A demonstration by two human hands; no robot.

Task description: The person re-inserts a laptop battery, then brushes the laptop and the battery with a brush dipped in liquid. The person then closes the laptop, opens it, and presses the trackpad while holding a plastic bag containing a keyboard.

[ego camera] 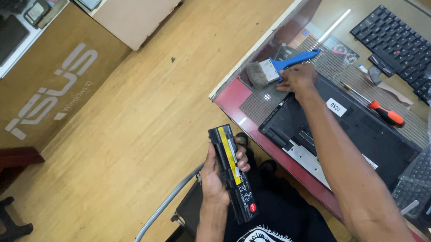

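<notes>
Near the lap, the left hand (pixel 215 176) grips a long black battery (pixel 234 174) off the table edge. Farther out, the right hand (pixel 298 78) closes on a blue-handled brush (pixel 279 67) beside an upturned laptop (pixel 343 130).

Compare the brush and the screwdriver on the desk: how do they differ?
The brush has a blue handle and is gripped by the right hand; the screwdriver has an orange handle and lies untouched. The brush ends in wide bristles, the screwdriver in a thin metal shaft. Both are beside the black laptop.
</notes>
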